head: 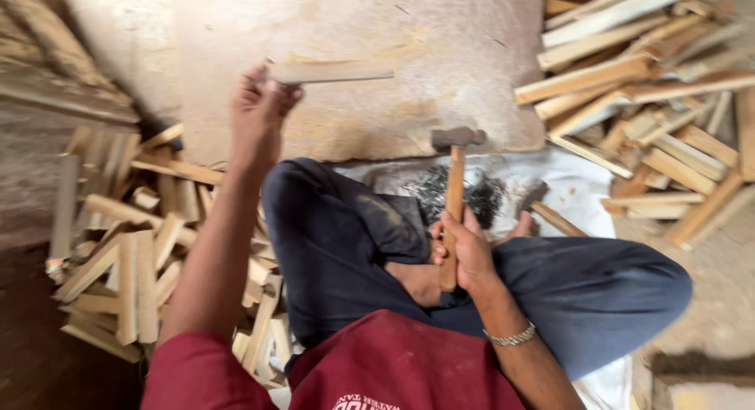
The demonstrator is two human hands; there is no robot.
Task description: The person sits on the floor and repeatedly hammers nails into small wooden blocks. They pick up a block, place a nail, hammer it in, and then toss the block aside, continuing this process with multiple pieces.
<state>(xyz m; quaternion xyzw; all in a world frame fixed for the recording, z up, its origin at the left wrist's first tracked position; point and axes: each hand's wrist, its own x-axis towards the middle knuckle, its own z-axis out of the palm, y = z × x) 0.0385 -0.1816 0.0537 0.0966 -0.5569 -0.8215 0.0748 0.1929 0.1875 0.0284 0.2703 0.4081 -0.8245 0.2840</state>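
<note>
Left hand (255, 115) is stretched out ahead of the knees, its fingers pinched on one end of a short flat wooden strip (334, 71); the rest of the strip runs off to the right of the hand, level, just above a broad pale slab (440, 56) that fills the upper middle of the view. Whether the strip touches the slab cannot be told.

Largest after the slab are the two heaps of cut wood: a pile of long slats (645, 103) at the upper right, lying criss-cross on the floor, and a heap of shorter offcuts (134, 253) at the left, beside the person's left leg. The person sits cross-legged in dark blue trousers (338, 245) and a maroon shirt (393, 371), on a white sheet (566, 190) spread between the legs and the slab.

Right hand (468, 253) rests at the lap, fingers wrapped tight around the wooden handle of a hammer (454, 182), which stands nearly upright with its dark metal head topmost, near the slab's near edge. The hammer is well apart from the strip, to its right and nearer the body. Behind it on the sheet lies a dark heap of small nails (480, 194), and just right of that a second hammer (546, 209) lies tilted. A metal bracelet (511, 337) circles the right wrist.
</note>
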